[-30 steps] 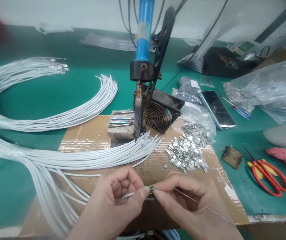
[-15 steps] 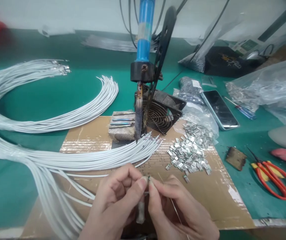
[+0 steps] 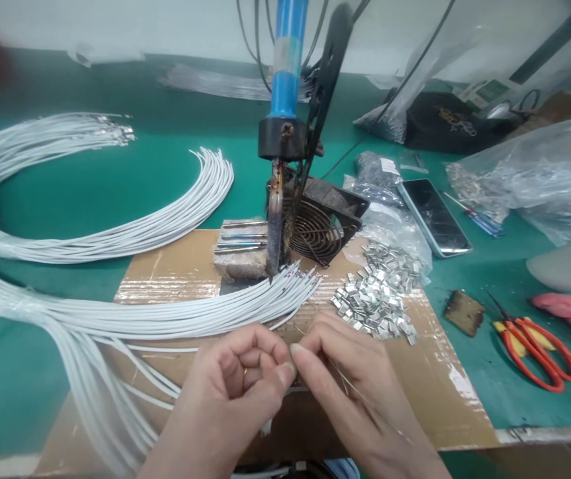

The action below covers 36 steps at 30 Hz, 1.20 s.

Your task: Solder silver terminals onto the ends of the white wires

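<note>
My left hand (image 3: pixel 238 392) is closed, thumb and forefinger pinched at the tips. What lies in the pinch is hidden; a small white piece (image 3: pixel 266 426) shows just below it. Touching those fingertips is my right hand (image 3: pixel 359 386), also closed, with a thin silvery solder wire (image 3: pixel 379 416) running through its fingers and trailing back over the palm. Just beyond both hands lies a bundle of white cables (image 3: pixel 175 319), its stripped ends fanned under the tip of a blue-handled soldering iron (image 3: pixel 275 226) held upright in a stand.
Small metal connectors (image 3: pixel 375 299) are piled on the cardboard (image 3: pixel 439 386). A fan (image 3: pixel 315 226) and a block with metal rods (image 3: pixel 240 249) stand behind the iron. Rightward lie a phone (image 3: pixel 437 216), a brown sponge (image 3: pixel 464 313), orange-handled cutters (image 3: pixel 539 352) and plastic bags (image 3: pixel 529 173).
My right hand has turned and moved up and forward, its fingertips now against the left ones. The white piece below my left hand shows less. The whole view has shifted slightly.
</note>
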Each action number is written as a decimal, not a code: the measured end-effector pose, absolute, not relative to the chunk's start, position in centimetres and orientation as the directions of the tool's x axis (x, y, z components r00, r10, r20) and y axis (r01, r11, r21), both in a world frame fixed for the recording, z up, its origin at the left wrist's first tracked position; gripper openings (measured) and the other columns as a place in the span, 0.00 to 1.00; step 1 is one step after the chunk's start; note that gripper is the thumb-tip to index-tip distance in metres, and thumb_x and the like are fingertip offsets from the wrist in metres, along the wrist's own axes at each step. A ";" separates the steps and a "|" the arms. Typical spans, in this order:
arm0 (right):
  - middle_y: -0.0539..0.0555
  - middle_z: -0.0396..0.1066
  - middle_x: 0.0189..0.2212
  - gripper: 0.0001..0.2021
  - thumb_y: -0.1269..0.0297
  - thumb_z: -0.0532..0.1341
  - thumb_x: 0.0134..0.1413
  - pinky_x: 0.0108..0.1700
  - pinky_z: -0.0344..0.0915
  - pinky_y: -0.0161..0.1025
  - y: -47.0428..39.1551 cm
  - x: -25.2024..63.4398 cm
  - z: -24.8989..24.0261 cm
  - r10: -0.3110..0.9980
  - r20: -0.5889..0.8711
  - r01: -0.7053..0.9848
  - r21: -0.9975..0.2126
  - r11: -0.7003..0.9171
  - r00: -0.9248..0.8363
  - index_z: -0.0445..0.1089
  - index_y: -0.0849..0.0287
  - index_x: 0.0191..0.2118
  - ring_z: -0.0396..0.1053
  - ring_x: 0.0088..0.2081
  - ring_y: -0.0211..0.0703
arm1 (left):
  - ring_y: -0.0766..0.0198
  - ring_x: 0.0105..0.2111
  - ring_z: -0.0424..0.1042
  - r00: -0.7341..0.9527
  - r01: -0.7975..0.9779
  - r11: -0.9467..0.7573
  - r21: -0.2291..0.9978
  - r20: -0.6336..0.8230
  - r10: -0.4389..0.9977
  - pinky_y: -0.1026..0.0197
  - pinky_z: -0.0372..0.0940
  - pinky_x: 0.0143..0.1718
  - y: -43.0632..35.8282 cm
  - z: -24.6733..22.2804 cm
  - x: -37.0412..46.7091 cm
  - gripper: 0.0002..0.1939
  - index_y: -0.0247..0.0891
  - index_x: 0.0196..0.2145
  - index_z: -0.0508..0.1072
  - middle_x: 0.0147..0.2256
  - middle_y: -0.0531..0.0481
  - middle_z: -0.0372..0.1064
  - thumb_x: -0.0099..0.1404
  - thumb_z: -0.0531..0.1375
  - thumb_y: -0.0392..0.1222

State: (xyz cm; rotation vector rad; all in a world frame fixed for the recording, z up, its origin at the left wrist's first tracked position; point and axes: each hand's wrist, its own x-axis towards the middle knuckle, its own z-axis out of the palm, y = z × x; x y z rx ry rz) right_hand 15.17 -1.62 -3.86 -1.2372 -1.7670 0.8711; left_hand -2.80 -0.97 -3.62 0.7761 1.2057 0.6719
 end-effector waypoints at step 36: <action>0.46 0.77 0.25 0.05 0.57 0.69 0.64 0.25 0.72 0.26 -3.9 15.0 -5.9 0.926 0.005 0.373 -0.916 -0.147 0.377 0.79 0.51 0.40 0.77 0.25 0.37 | 0.75 0.18 0.52 -0.072 -0.020 0.491 0.871 -0.491 0.868 0.70 0.43 0.22 0.3 -2.1 -1.3 0.09 0.37 0.22 0.75 0.17 0.61 0.62 0.52 0.70 0.42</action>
